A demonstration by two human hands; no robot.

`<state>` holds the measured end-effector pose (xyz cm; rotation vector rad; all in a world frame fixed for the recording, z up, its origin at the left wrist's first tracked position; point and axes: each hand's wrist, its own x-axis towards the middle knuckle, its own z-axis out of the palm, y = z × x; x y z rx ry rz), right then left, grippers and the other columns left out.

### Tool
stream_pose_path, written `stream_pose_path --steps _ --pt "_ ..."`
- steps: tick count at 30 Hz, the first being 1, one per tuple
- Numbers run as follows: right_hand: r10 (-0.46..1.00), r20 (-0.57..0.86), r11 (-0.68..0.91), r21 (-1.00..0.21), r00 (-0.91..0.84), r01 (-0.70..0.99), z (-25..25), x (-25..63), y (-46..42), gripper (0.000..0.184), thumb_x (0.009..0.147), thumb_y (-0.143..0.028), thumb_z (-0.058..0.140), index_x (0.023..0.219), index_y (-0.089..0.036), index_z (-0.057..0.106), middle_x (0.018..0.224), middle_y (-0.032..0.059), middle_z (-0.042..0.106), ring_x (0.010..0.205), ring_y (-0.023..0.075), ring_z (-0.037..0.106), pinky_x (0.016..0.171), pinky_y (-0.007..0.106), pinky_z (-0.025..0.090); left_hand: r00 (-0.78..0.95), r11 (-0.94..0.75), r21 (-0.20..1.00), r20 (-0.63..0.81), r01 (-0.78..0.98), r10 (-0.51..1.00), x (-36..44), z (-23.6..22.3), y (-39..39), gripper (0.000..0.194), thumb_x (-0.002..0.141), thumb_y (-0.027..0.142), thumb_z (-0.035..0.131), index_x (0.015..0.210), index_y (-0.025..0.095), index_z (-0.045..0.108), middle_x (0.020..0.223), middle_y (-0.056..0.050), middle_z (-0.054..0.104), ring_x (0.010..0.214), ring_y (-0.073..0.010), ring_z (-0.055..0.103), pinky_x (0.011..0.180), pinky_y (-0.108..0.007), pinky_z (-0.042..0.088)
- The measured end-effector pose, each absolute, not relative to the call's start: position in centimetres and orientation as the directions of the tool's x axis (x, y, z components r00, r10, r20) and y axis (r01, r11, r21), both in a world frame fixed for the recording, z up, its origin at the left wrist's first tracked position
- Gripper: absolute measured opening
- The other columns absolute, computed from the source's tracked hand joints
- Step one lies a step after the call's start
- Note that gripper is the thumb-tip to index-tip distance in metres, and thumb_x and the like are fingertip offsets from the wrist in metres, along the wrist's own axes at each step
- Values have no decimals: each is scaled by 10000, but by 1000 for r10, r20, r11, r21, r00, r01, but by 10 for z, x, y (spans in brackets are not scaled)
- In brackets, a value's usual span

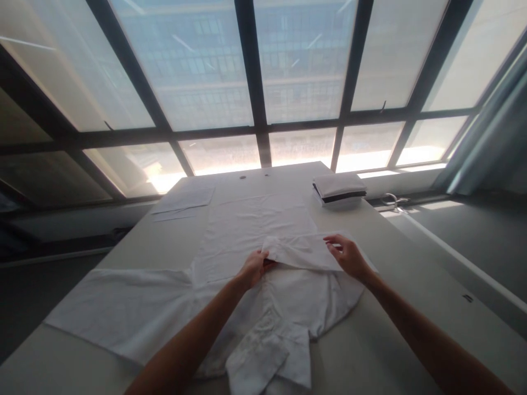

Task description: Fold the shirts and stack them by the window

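A white long-sleeved shirt [230, 236] lies spread over the table, its collar [259, 356] toward me. One sleeve [127, 302] stretches out to the left. On the right, the other sleeve [302, 251] is folded inward across the shirt. My left hand [254, 267] grips the inner end of that folded sleeve near the shirt's middle, with the fingers partly under the cloth. Over the sleeve's right part hovers my right hand [345, 253], its fingers bent and apart; whether it touches the cloth is unclear.
A folded stack of white and dark cloth [340, 187] sits at the table's [411, 307] far right. Flat white sheets [185, 197] lie far left. Small dark items [242, 177] are near the far edge. Tall windows [304, 66] stand beyond; a grey curtain [473, 137] hangs right.
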<state>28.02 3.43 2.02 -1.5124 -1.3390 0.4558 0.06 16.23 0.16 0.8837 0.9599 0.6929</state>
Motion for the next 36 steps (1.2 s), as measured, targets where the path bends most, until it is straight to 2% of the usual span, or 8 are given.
stream_pose_path --steps 6,11,15,18,23,27,30,36 --pt "815 229 -102 -848 533 520 6 369 36 278 763 -339 576 911 -168 737 930 120 761 799 227 706 758 348 567 511 278 950 -169 -145 843 -18 37 194 304 849 153 661 1153 149 667 1015 -79 735 808 -176 703 805 -342 598" --pt "830 194 -97 -873 523 478 0 384 42 328 768 -385 556 927 -170 746 939 121 763 812 234 701 760 374 562 415 147 934 1 -325 910 -50 78 251 289 840 132 637 1128 143 662 947 -60 726 749 -141 678 707 -264 587" --pt "864 228 -39 -858 449 512 -1 365 53 348 809 -408 529 941 -175 752 990 122 761 935 256 696 894 427 533 205 97 937 -28 -335 978 -67 74 290 210 854 92 583 1050 137 644 859 -32 704 671 -108 647 674 -229 568" --pt "873 250 -10 -848 418 529 -8 348 58 343 828 -407 530 958 -181 752 1046 123 756 1013 261 685 966 428 502 92 103 954 -80 -281 993 -75 52 303 179 878 114 560 1037 159 627 858 -30 697 701 -122 660 708 -238 570" --pt "898 240 32 -870 368 491 -29 330 59 371 846 -378 530 1081 -172 731 1137 132 731 1044 259 678 909 401 533 -18 111 984 -115 -137 993 -83 20 306 205 894 224 593 1098 198 594 807 -13 664 729 -158 676 772 -290 566" --pt "903 272 72 -858 331 509 -37 326 66 416 846 -330 520 1186 -166 695 1208 124 704 1083 239 654 934 383 512 -97 118 990 -125 -75 987 -88 14 306 312 899 197 552 1210 192 560 823 -17 661 714 -155 669 737 -278 557" --pt "914 295 117 -851 280 513 -37 327 78 419 831 -295 515 1189 -166 691 1193 114 709 1038 226 656 933 382 502 -125 91 995 -94 -32 988 -87 17 306 359 907 174 519 1265 188 541 888 -46 687 789 -178 687 721 -279 556" --pt "935 289 134 -826 207 548 -43 329 105 406 839 -336 520 1149 -150 705 933 77 726 822 198 648 783 328 519 -96 31 997 -25 65 995 -90 29 310 287 946 225 500 1215 162 576 991 -93 701 925 -210 692 753 -289 563"
